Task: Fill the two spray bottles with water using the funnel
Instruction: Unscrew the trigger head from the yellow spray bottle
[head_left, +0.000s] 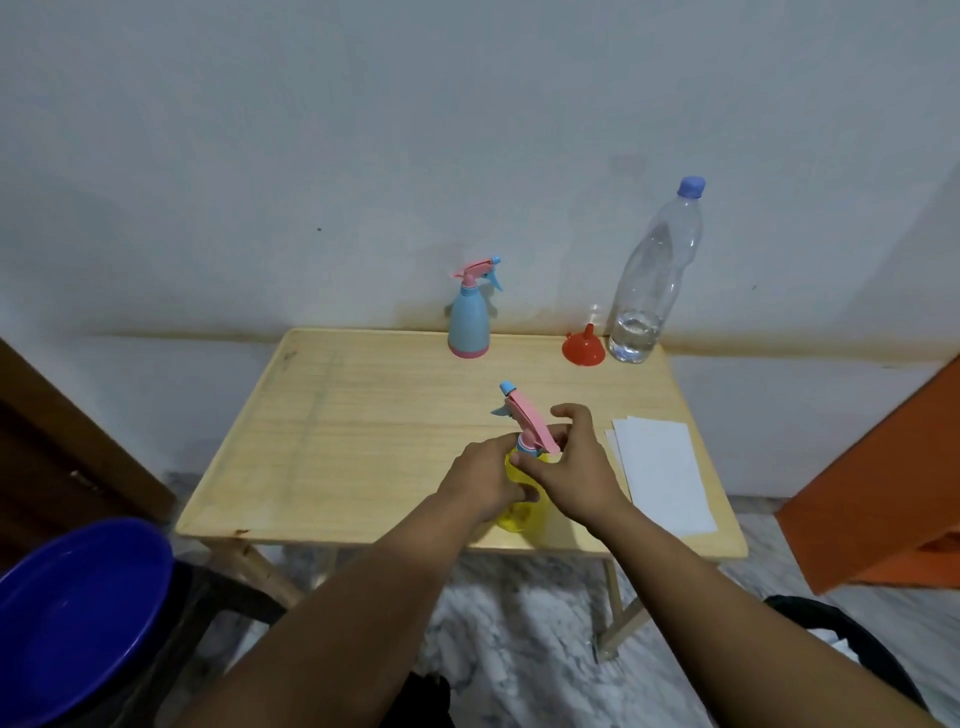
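A yellow spray bottle (521, 512) stands near the front edge of the wooden table (363, 415). My left hand (480, 480) grips its body. My right hand (569, 467) holds the collar of its pink and blue spray head (524, 415). A blue spray bottle (468, 322) with a pink base stands at the back of the table, its spray head on. A red funnel (584, 347) lies mouth down at the back right. Beside it stands a clear water bottle (652, 280) with a blue cap and a little water at the bottom.
White paper sheets (662, 473) lie at the table's right side. A blue basin (78, 613) sits at the lower left on a dark stand. An orange object (883, 493) stands to the right. A white wall runs close behind the table.
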